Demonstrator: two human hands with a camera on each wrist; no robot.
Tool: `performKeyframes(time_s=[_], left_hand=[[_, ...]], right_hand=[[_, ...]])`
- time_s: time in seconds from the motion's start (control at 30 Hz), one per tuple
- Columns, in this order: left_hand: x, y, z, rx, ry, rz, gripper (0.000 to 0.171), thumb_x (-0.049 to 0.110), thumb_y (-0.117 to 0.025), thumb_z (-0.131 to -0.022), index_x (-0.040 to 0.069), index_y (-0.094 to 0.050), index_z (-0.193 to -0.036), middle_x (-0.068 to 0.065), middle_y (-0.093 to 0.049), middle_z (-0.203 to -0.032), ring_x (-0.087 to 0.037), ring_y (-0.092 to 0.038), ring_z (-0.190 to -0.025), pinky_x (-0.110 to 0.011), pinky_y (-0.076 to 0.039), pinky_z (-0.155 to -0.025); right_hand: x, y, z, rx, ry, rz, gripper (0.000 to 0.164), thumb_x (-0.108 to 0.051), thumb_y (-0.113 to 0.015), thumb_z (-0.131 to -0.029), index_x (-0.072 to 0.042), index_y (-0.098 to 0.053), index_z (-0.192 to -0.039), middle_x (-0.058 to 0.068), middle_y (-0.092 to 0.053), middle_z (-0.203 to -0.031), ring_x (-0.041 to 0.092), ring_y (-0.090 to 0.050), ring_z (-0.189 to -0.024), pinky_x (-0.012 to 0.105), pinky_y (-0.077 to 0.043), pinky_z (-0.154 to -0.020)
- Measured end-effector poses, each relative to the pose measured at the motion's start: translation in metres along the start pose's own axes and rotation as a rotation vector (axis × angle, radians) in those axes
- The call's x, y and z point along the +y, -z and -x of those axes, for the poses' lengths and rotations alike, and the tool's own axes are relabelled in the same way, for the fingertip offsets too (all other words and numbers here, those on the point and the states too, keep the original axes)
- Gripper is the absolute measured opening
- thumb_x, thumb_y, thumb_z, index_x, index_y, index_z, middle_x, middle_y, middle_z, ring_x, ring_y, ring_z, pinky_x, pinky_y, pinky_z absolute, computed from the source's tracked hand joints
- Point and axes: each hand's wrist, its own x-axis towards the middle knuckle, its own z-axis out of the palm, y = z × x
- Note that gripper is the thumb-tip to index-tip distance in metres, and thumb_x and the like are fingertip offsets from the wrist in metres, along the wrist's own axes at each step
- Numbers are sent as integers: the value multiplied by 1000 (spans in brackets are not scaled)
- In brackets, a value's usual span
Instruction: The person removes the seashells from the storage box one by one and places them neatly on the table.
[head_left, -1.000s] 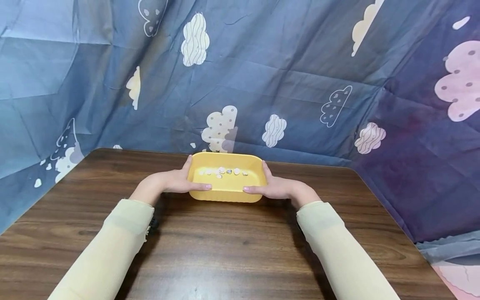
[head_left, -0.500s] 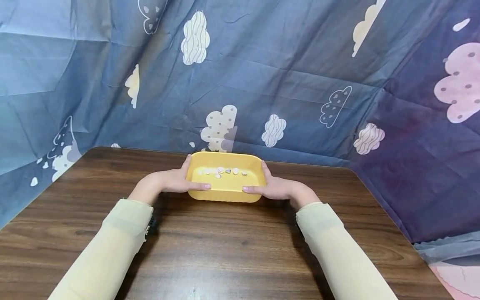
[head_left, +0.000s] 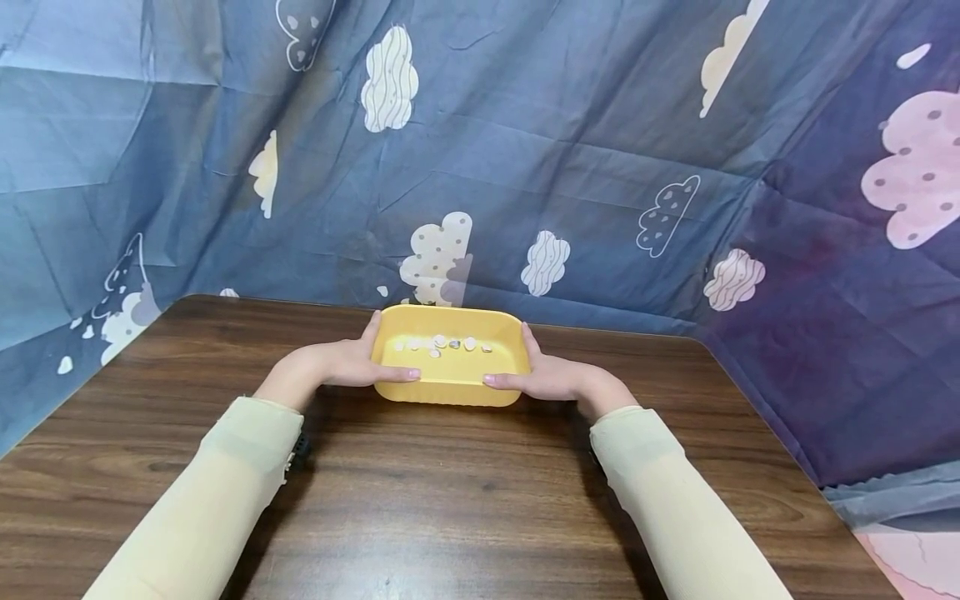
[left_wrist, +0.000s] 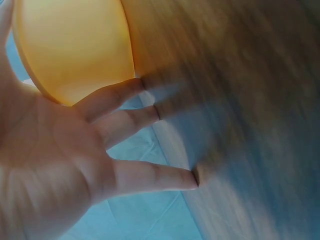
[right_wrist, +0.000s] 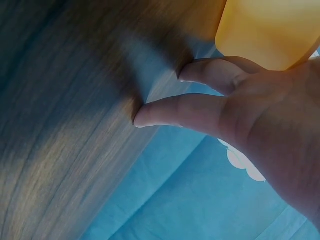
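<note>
A yellow plastic tub (head_left: 450,394) with rounded corners sits near the far edge of the wooden table. My left hand (head_left: 352,361) grips its left end, thumb across the front rim and index finger up the side. At the opposite end, my right hand (head_left: 551,374) grips it the same way. Several small whitish, shell-like pieces (head_left: 470,343) lie in a loose row inside, one of them darker. In the left wrist view, the lower fingers (left_wrist: 155,176) are spread, with tips at the tabletop. Two right fingers (right_wrist: 180,111) also reach down to the wood.
The dark brown table (head_left: 450,500) extends from the tub toward the person. Behind it hangs a creased blue cloth (head_left: 480,167) printed with clouds, continuing along the right side. Dark gear (head_left: 302,448) shows under the left sleeve cuff.
Both hands keep their grip and the tub stays in place on the table. Only a slight shift of the whole head view shows.
</note>
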Motion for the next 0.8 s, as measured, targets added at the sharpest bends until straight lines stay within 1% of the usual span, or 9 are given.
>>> performKeyframes(time_s=[0.13,0.33,0.43,0.57,0.63,0.77,0.8], left_hand=[[0,0,0,-1,-3,-5,143,79,-64,-88,0,30,-161,-36,-22,-170,-45,-44,-151,-56,-38,-124],[1,1,0,-5,-10,-12,143,79,-63,-88,-1,30,-161,-37,-19,-171,-46,-44,-151,-56,-39,-123],[3,2,0,-8,-11,-12,143,79,-64,-88,-1,31,-161,-36,-19,-171,-45,-44,-151,-56,-39,-123],[4,2,0,-7,-6,-12,143,79,-64,-88,1,30,-162,-35,-18,-172,-45,-43,-152,-57,-37,-124],[4,2,0,-15,-1,-5,143,79,-64,-87,1,30,-162,-34,-14,-173,-45,-41,-154,-57,-35,-126],[7,5,2,-66,3,19,142,75,-66,-90,-2,31,-160,-32,0,-175,-43,-29,-159,-58,-30,-128],[9,7,3,-75,17,2,141,75,-66,-90,-1,29,-162,-32,1,-175,-43,-31,-157,-58,-35,-126]], right_hand=[[1,0,0,0,-3,-16,139,-77,-69,-86,-20,29,-165,21,-7,-178,30,-23,-160,55,-20,-133],[-1,0,3,31,-28,-45,142,-77,-75,-82,-25,26,-167,20,-21,-175,29,-30,-157,56,-24,-131],[-1,0,4,56,-36,-10,142,-79,-74,-80,-25,25,-167,22,-29,-173,31,-38,-154,55,-28,-130],[-1,0,4,94,-34,70,140,-84,-68,-81,-23,23,-168,26,-36,-169,35,-47,-148,54,-33,-127],[-1,-2,4,112,-33,97,140,-86,-66,-81,-22,22,-168,27,-41,-165,36,-50,-146,54,-36,-125],[-2,-6,2,133,-36,117,141,-88,-66,-79,-21,20,-169,28,-51,-156,35,-55,-138,53,-41,-120],[-2,-7,2,135,-35,119,141,-88,-66,-79,-21,19,-169,28,-53,-153,34,-56,-136,52,-42,-118]])
